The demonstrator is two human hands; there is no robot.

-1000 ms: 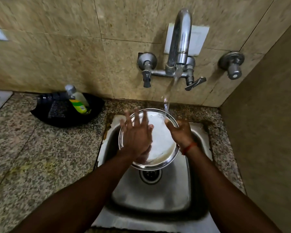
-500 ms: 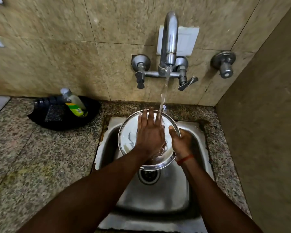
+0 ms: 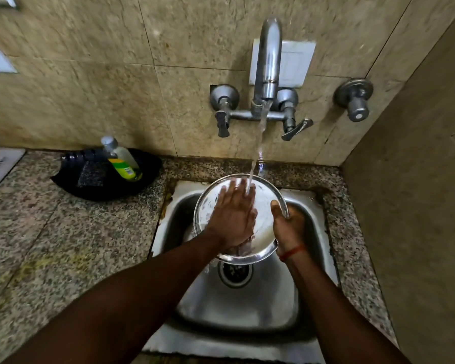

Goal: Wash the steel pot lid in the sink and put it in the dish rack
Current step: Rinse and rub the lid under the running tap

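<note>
A steel pot lid [image 3: 267, 227] is rinsed under a running tap [image 3: 267, 61] above a kitchen sink [image 3: 247, 306]

The right hand [image 3: 286, 227] grips the lid's rim, thumb over the edge, holding it tilted over the basin; the left hand [image 3: 234, 222] lies flat and open on its inner face, fingertips blurred, apparently in the stream. A soap bottle [image 3: 122, 160] rests in a black tray [image 3: 71, 179] on the counter [image 3: 50, 245]

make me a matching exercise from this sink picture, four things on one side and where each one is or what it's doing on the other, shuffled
Things:
1. steel pot lid
2. left hand
3. soap bottle
4. right hand

Places or states:
A. lying in the black tray on the counter
B. gripping the lid's right rim
C. held over the sink under running water
D. flat on the lid's face, fingers in the stream

Pairs: 1-C, 2-D, 3-A, 4-B
</note>
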